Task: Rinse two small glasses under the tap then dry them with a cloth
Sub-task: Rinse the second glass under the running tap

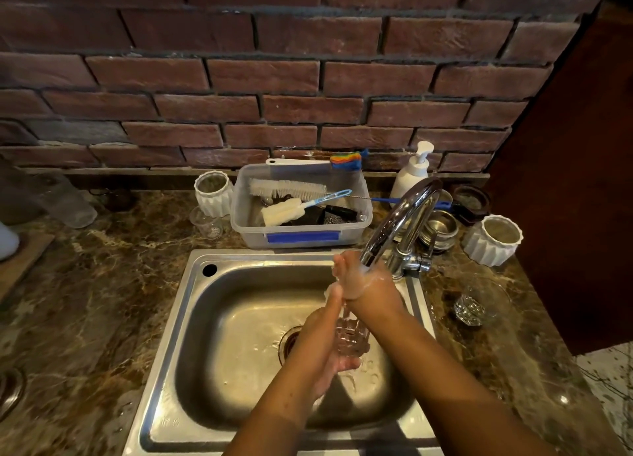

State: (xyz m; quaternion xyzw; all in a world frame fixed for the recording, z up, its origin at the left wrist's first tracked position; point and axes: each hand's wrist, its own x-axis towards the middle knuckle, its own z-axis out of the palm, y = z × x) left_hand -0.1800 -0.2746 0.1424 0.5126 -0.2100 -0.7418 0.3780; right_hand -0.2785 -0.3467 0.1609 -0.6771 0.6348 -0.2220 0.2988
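The left hand (322, 346) held one glass (352, 335) in curled fingers. The right hand (359, 279), straight-fingered and empty, lay just above that grip, under the tap (397, 222). The second glass (469, 310) stood rightward, nearer the right hand.

2 bare forearms, left hand (320, 351) and right hand (359, 279) wet

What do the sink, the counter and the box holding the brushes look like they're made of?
Sink: likely stainless steel, satin finish, from its grey metallic sheen. Counter: polished brown stone, perhaps marble or an imitation, from the pale veins and gloss. Box: cloudy translucent plastic; the brushes show through its walls.
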